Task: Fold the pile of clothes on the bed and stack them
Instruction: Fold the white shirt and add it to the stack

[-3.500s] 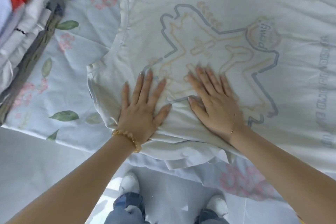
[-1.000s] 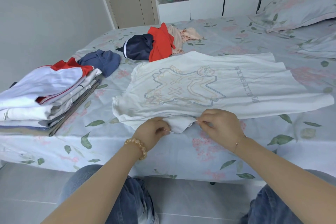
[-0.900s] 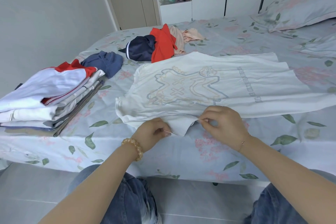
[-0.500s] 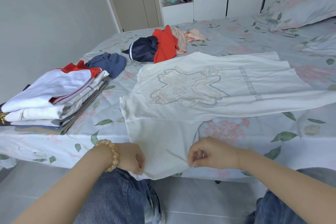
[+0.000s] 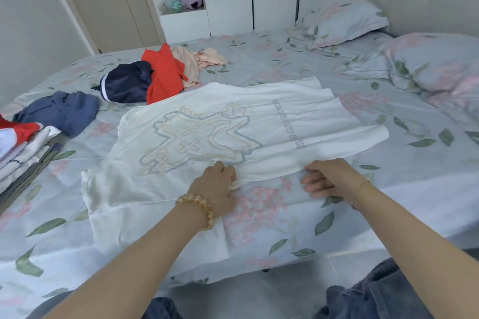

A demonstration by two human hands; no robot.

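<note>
- White cotton T-shirt point(image 5: 223, 134) lies spread flat on the floral bed point(image 5: 259, 212), printed side up, near the front edge.
- Left hand point(image 5: 216, 189) pinches the shirt's near side edge with curled fingers; right hand point(image 5: 329, 179) grips the same edge further along.
- Risk: the near sleeve point(image 5: 124, 215) drapes toward the mattress edge and could slide off if tugged.
- An uneven lift would likely skew the fold.
- Folded stack point(image 5: 23, 153) sits at left, unfolded pile point(image 5: 153, 77) beyond; open sheet lies to the right.
</note>
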